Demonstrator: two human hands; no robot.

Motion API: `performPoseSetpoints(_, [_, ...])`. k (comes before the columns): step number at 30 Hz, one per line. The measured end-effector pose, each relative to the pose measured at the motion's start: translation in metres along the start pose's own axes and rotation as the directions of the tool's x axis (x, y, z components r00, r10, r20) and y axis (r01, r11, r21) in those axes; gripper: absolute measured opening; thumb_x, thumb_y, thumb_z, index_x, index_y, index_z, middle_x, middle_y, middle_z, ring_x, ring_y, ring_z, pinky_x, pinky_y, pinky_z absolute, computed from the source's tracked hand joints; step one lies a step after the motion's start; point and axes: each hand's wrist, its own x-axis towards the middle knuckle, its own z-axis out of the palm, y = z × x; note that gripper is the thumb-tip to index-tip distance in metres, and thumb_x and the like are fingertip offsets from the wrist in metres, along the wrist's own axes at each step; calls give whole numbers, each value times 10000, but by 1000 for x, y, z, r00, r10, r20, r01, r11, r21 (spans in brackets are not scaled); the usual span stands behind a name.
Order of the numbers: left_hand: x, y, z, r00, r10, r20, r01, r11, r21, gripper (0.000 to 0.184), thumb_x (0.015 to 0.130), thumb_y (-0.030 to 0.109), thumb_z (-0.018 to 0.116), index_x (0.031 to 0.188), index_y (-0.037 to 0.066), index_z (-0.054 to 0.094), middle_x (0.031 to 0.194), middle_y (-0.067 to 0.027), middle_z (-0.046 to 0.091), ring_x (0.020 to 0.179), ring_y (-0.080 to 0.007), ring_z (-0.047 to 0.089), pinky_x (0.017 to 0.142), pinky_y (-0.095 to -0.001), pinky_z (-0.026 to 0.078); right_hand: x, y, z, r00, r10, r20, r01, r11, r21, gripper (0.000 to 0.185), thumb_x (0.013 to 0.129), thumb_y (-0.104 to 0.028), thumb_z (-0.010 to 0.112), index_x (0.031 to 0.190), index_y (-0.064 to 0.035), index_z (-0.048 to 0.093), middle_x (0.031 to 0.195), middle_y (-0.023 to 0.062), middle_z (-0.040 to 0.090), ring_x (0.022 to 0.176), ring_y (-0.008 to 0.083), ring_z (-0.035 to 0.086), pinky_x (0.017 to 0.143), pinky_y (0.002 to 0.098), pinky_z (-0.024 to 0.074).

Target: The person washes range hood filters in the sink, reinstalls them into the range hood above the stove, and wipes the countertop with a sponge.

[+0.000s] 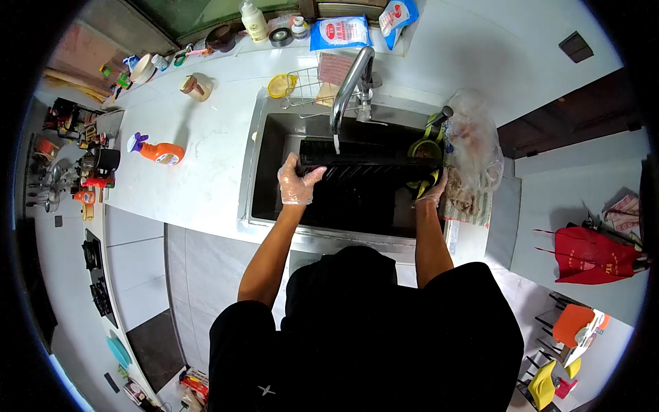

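Observation:
A long black ribbed tray [371,165] is held across the sink [264,199], beneath the faucet [351,86]. Water runs from the spout near its left part. My left hand [296,182], in a clear plastic glove, grips the tray's left end, thumb along its near edge. On the opposite end, my right hand [432,191], gloved the same way, is closed at the right edge; its fingers are partly hidden. Beside it in the sink's right side is a yellow-green and black item [425,147], whose kind I cannot make out. The sink's bottom is dark.
An orange spray bottle [163,152] lies on the left counter, near a small brown-topped jar [195,88]. Behind the sink stands a wire rack [302,93] with cloths. A clear plastic bag [475,137] rests right of the sink. Blue-white packets [340,32] line the back ledge.

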Motion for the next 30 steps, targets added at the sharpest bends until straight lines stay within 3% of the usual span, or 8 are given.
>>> performPoseSetpoints(4, [22, -4, -6, 999, 19, 25, -22, 989, 148, 578, 740, 402, 865, 925, -40, 542, 796, -196, 642, 661, -322, 591, 635, -372, 492, 4, 8, 7, 1000, 4, -3, -4, 1000, 28, 613, 895, -555, 600, 1335, -129, 565, 1288, 77, 601, 1116, 309, 565, 923, 485, 486])
performPoseSetpoints(5, [25, -12, -9, 997, 76, -8, -68, 940, 336, 646, 767, 443, 829, 1078, -49, 550, 843, -229, 670, 751, -442, 641, 662, -437, 508, 5, 10, 8, 1000, 0, -25, 1, 1000, 31, 611, 895, -553, 602, 1332, -128, 566, 1286, 76, 602, 1115, 308, 565, 921, 485, 486])
performPoseSetpoints(8, [44, -23, -22, 994, -53, 95, 8, 905, 426, 765, 791, 492, 792, 1249, -42, 492, 1012, -293, 650, 954, -484, 622, 819, -471, 502, 7, 11, 9, 999, -11, 44, 8, 997, 72, 608, 898, -552, 602, 1329, -125, 565, 1284, 75, 602, 1122, 305, 565, 925, 485, 488])
performPoseSetpoints(12, [52, -38, -35, 970, -176, 165, 116, 940, 322, 805, 796, 502, 787, 1304, -28, 455, 1088, -280, 647, 1024, -441, 625, 893, -449, 488, 6, 13, 15, 993, -58, -106, 76, 981, 177, 630, 889, -533, 621, 1364, -126, 550, 1336, 80, 585, 1167, 307, 556, 972, 494, 471])
performPoseSetpoints(15, [48, -55, -46, 967, -176, 184, 134, 966, 222, 789, 806, 491, 788, 1315, -1, 440, 1086, -231, 662, 1012, -374, 643, 903, -420, 491, -32, 10, 42, 987, -18, -158, 26, 998, 49, 589, 855, -548, 626, 1293, -154, 617, 1280, 63, 626, 1145, 295, 578, 986, 478, 469])
performPoseSetpoints(22, [28, -67, -60, 936, -287, 203, 252, 951, 181, 652, 810, 434, 809, 1214, 46, 474, 1025, -182, 662, 941, -301, 634, 871, -393, 499, -38, 14, 46, 990, -40, -133, 37, 999, -26, 564, 864, -545, 635, 1289, -175, 622, 1280, 62, 625, 1152, 287, 577, 991, 479, 468])
performPoseSetpoints(24, [18, -66, -62, 926, -291, 241, 303, 953, -13, 598, 794, 369, 842, 1161, 59, 485, 946, -111, 642, 859, -203, 599, 816, -339, 510, -35, 11, 44, 990, -38, -134, 32, 999, -44, 575, 867, -553, 633, 1302, -177, 617, 1294, 63, 620, 1165, 285, 571, 1004, 481, 461])
performPoseSetpoints(30, [22, -67, -57, 952, -225, 208, 165, 949, 269, 639, 716, 373, 889, 1108, 54, 497, 835, -124, 629, 747, -221, 575, 711, -361, 512, -15, 6, 39, 993, -20, -120, 23, 999, 24, 607, 839, -547, 685, 1269, -122, 632, 1278, 88, 626, 1111, 286, 592, 937, 468, 480])
